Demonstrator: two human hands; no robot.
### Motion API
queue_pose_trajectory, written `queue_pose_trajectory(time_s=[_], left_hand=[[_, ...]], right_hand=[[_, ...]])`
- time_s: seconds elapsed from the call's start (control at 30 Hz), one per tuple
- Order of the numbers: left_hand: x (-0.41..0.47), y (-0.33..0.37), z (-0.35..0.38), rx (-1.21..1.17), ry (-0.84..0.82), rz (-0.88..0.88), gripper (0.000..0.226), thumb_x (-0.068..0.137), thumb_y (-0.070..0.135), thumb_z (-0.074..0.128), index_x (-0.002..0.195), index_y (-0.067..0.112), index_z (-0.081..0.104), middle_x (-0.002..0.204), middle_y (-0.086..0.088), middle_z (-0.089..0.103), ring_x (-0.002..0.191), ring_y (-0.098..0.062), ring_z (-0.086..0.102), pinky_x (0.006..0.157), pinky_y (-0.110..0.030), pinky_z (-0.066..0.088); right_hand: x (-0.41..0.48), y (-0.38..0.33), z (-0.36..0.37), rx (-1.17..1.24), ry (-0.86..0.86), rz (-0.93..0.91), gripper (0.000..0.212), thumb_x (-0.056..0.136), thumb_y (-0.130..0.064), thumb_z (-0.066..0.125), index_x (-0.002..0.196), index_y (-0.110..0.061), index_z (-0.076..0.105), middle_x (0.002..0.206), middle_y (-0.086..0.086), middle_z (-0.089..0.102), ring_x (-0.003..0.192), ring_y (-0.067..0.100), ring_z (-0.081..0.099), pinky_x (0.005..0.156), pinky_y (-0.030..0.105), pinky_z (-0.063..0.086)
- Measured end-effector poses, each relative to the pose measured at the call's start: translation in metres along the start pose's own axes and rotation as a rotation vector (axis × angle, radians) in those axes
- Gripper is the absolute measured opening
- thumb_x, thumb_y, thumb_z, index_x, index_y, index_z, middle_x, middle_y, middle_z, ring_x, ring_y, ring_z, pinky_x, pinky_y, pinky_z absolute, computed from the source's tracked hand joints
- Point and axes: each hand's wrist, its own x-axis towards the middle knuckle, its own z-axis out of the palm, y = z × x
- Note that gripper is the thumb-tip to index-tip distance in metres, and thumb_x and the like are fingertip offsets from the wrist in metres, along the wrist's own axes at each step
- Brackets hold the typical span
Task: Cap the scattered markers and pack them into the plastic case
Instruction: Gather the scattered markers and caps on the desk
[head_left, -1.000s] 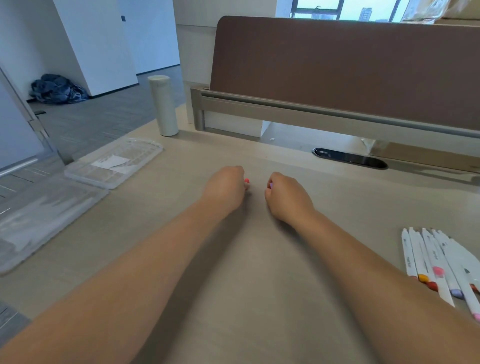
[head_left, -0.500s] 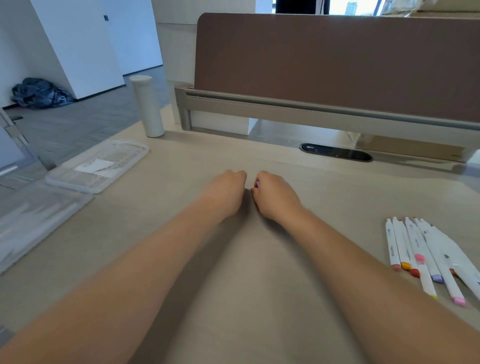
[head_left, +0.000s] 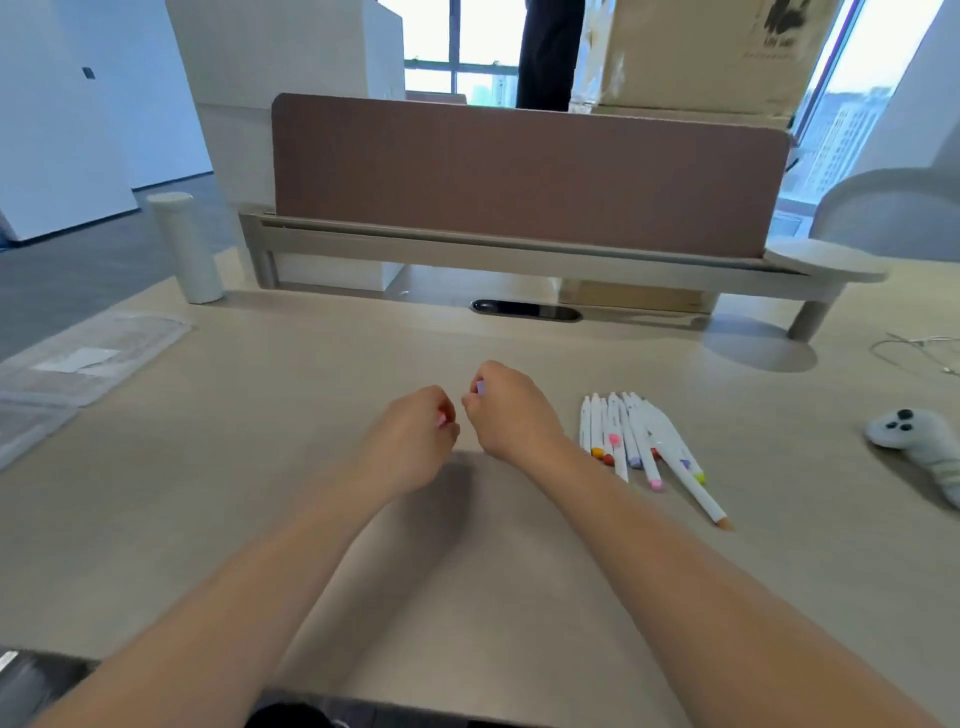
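Pale wood desk (head_left: 260, 493) is stretching out below a brown divider panel (head_left: 519, 171), and both hands are working at its middle. Half a second ago the fists were pressing knuckle to knuckle; now they are sitting slightly apart again, the right hand (head_left: 511, 413) a little farther out than the left hand (head_left: 413, 441). Left fingers are curling round a pink piece (head_left: 441, 417) and right fingers are pinching a purple piece (head_left: 480, 387); whether each is a cap or a marker end I cannot tell. Since the colours differ, I am judging that no pair is being closed yet. Both forearms are reaching forward, wrists low over the desk. Remaining markers (head_left: 634, 441) are lying bunched just beside the right wrist, while the plastic case (head_left: 88, 358) is waiting well apart at the left edge.
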Motion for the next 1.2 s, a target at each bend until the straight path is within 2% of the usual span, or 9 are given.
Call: queue_pose_trajectory(time_s=[0.23, 0.4, 0.47, 0.53, 0.6, 0.7, 0.83, 1.07, 1.2], left_hand=[[-0.041, 0.079, 0.049, -0.051, -0.106, 0.057, 0.002, 0.095, 0.018, 0.053, 0.094, 0.017, 0.054, 0.099, -0.005, 0.063, 0.083, -0.021, 0.053, 0.068, -0.027, 0.036], [-0.065, 0.125, 0.080, -0.024, -0.160, 0.120, 0.020, 0.096, 0.015, 0.052, 0.114, 0.011, 0.058, 0.112, -0.010, 0.064, 0.101, -0.030, 0.060, 0.080, -0.031, 0.044], [-0.071, 0.139, 0.091, 0.030, -0.205, 0.152, 0.028, 0.096, 0.012, 0.051, 0.123, 0.008, 0.054, 0.114, -0.014, 0.062, 0.100, -0.031, 0.060, 0.076, -0.031, 0.042], [-0.073, 0.150, 0.099, 0.120, -0.229, 0.182, 0.029, 0.095, 0.008, 0.049, 0.124, 0.006, 0.054, 0.112, -0.014, 0.062, 0.098, -0.031, 0.061, 0.072, -0.031, 0.040], [-0.074, 0.155, 0.104, 0.184, -0.214, 0.207, 0.036, 0.095, 0.009, 0.049, 0.130, 0.007, 0.049, 0.114, -0.013, 0.063, 0.098, -0.029, 0.062, 0.076, -0.035, 0.045], [-0.071, 0.159, 0.106, 0.239, -0.215, 0.221, 0.037, 0.094, 0.008, 0.049, 0.131, 0.008, 0.044, 0.117, -0.013, 0.059, 0.097, -0.028, 0.061, 0.077, -0.038, 0.048], [-0.067, 0.165, 0.102, 0.309, -0.215, 0.232, 0.030, 0.095, 0.005, 0.047, 0.125, 0.003, 0.043, 0.120, -0.016, 0.054, 0.075, -0.024, 0.051, 0.068, -0.033, 0.038], [-0.063, 0.165, 0.105, 0.345, -0.241, 0.227, 0.041, 0.100, 0.014, 0.047, 0.137, -0.001, 0.035, 0.138, -0.023, 0.040, 0.118, -0.035, 0.053, 0.092, -0.035, 0.040], [-0.061, 0.165, 0.100, 0.229, -0.221, 0.169, 0.036, 0.099, 0.017, 0.047, 0.133, 0.005, 0.041, 0.135, -0.020, 0.046, 0.115, -0.034, 0.055, 0.082, -0.031, 0.040]], right_hand=[[-0.072, 0.050, -0.058, -0.055, 0.039, 0.145, 0.020, 0.100, -0.015, 0.047, 0.108, -0.008, 0.063, 0.108, 0.010, 0.065, 0.100, 0.026, 0.062, 0.079, 0.031, 0.047], [-0.107, 0.095, -0.077, -0.235, 0.041, 0.215, 0.028, 0.098, -0.017, 0.046, 0.121, -0.005, 0.057, 0.129, 0.016, 0.059, 0.113, 0.034, 0.058, 0.085, 0.033, 0.045], [-0.112, 0.111, -0.079, -0.298, -0.016, 0.175, 0.030, 0.099, -0.021, 0.044, 0.125, -0.007, 0.053, 0.137, 0.017, 0.054, 0.111, 0.035, 0.057, 0.087, 0.035, 0.045], [-0.117, 0.121, -0.082, -0.331, -0.063, 0.152, 0.013, 0.097, -0.020, 0.045, 0.105, -0.013, 0.053, 0.114, 0.014, 0.064, 0.085, 0.031, 0.055, 0.070, 0.032, 0.041], [-0.121, 0.127, -0.085, -0.358, -0.101, 0.149, 0.003, 0.096, -0.016, 0.045, 0.095, -0.017, 0.048, 0.097, 0.009, 0.061, 0.077, 0.027, 0.050, 0.067, 0.030, 0.036], [-0.122, 0.127, -0.089, -0.404, -0.126, 0.123, 0.006, 0.093, -0.011, 0.047, 0.090, -0.015, 0.044, 0.097, 0.011, 0.062, 0.076, 0.027, 0.050, 0.065, 0.031, 0.037], [-0.115, 0.128, -0.090, -0.406, -0.148, 0.100, 0.009, 0.091, -0.008, 0.048, 0.092, -0.015, 0.043, 0.100, 0.011, 0.061, 0.077, 0.027, 0.049, 0.064, 0.033, 0.038], [-0.108, 0.130, -0.095, -0.356, -0.196, 0.094, 0.011, 0.089, -0.004, 0.050, 0.096, -0.012, 0.049, 0.094, 0.010, 0.060, 0.075, 0.026, 0.051, 0.062, 0.031, 0.038], [-0.107, 0.131, -0.094, -0.301, -0.199, 0.121, 0.010, 0.089, -0.008, 0.054, 0.097, -0.013, 0.050, 0.088, 0.006, 0.057, 0.074, 0.024, 0.050, 0.054, 0.031, 0.035]])
